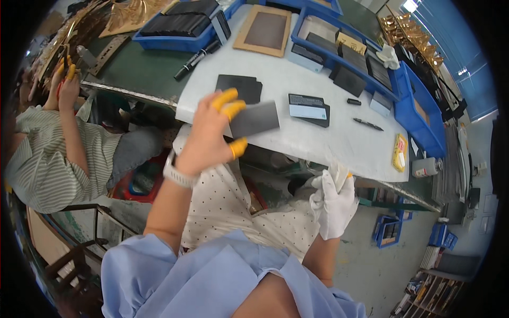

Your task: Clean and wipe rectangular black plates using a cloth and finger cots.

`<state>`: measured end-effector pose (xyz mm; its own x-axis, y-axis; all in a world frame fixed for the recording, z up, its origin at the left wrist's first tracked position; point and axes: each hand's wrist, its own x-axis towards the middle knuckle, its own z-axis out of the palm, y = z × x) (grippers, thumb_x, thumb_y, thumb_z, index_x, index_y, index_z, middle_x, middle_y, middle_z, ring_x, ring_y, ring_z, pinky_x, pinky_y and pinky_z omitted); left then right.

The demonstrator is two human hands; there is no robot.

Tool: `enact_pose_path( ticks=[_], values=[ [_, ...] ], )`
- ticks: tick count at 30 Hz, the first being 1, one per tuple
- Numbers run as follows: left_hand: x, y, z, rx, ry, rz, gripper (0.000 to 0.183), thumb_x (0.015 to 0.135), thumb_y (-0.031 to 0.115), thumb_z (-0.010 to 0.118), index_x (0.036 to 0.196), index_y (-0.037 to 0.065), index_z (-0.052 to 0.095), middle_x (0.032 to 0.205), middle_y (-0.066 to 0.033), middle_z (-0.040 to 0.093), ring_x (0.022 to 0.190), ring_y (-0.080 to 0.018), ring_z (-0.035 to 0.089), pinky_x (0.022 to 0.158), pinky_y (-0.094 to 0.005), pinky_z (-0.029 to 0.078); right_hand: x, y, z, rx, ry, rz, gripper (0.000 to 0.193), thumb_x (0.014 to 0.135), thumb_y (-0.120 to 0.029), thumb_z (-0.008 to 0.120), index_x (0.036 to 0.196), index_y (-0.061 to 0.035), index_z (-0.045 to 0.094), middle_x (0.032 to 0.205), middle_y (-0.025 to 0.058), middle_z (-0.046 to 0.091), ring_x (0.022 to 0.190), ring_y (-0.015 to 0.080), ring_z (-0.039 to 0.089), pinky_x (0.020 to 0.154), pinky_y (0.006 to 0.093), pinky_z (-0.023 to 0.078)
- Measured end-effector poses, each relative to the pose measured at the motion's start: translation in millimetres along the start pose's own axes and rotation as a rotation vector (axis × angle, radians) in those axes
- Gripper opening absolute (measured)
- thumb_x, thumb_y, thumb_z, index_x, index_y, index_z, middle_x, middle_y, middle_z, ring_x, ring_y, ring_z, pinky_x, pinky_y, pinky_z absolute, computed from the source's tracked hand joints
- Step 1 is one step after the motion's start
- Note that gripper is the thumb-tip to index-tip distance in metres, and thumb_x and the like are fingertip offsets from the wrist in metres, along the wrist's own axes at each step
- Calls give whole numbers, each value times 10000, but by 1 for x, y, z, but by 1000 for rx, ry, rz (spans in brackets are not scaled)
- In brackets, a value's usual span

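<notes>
My left hand (209,135), with yellow finger cots on its thumb and fingertips, holds a dark grey card (255,120) by its edges, just above the near edge of the white-covered table. Close behind it lies a small stack of black cards (238,87). My right hand (335,204), in a white glove, is closed on a crumpled white cloth (338,172) below the table's front edge. Between the hands, farther in, a black and light-blue card (307,107) rests on other dark cards.
Blue trays (344,47) holding dark cards line the back right. A framed brown board (262,31), a black marker (190,64), a pen (368,124) and a yellow packet (399,152) lie around. Another person (69,143) sits at left.
</notes>
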<state>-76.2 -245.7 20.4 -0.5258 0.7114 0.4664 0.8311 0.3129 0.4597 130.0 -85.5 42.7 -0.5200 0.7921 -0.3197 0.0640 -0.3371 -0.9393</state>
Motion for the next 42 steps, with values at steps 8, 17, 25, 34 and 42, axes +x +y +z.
enact_pose_path(
  ticks=[8, 17, 25, 34, 42],
  values=[
    [65, -45, -2, 64, -17, 37, 670, 641, 244, 790, 1225, 62, 518, 1340, -163, 425, 1217, -361, 363, 1024, -428, 298, 3, 30, -32, -138, 35, 22, 230, 878, -97, 592, 1077, -65, 481, 767, 56, 595, 498, 64, 507, 384, 196, 383],
    [93, 18, 64, 1, -226, 101, 648, 662, 374, 778, 1157, 10, 573, 1046, -147, 569, 1014, -299, 496, 857, -407, 371, -6, 76, -54, -131, -47, 230, 265, 862, -120, 628, 1097, -86, 511, 843, 20, 598, 633, 82, 584, 388, 222, 403],
    [101, 31, 63, 112, -364, -18, 637, 647, 356, 793, 1135, 2, 588, 1008, -144, 576, 989, -295, 498, 856, -401, 355, -4, 82, -62, -92, -4, 170, 234, 865, -107, 619, 1075, -93, 516, 734, 13, 597, 503, 58, 504, 392, 211, 373],
    [67, 51, 46, -111, -89, 92, 675, 619, 261, 801, 1188, 3, 546, 1060, -134, 553, 1021, -291, 468, 902, -388, 318, -13, 32, -58, 10, 30, 5, 249, 850, -60, 622, 1069, -62, 501, 833, 24, 581, 638, 75, 567, 491, 209, 434],
    [6, 93, 29, -322, -245, 165, 725, 607, 264, 809, 1220, 19, 509, 1073, -102, 564, 1000, -285, 471, 934, -392, 304, -2, -18, -9, -590, 117, -791, 378, 793, -37, 696, 1094, -24, 469, 1021, 54, 555, 780, 56, 539, 639, 229, 475]
  ],
)
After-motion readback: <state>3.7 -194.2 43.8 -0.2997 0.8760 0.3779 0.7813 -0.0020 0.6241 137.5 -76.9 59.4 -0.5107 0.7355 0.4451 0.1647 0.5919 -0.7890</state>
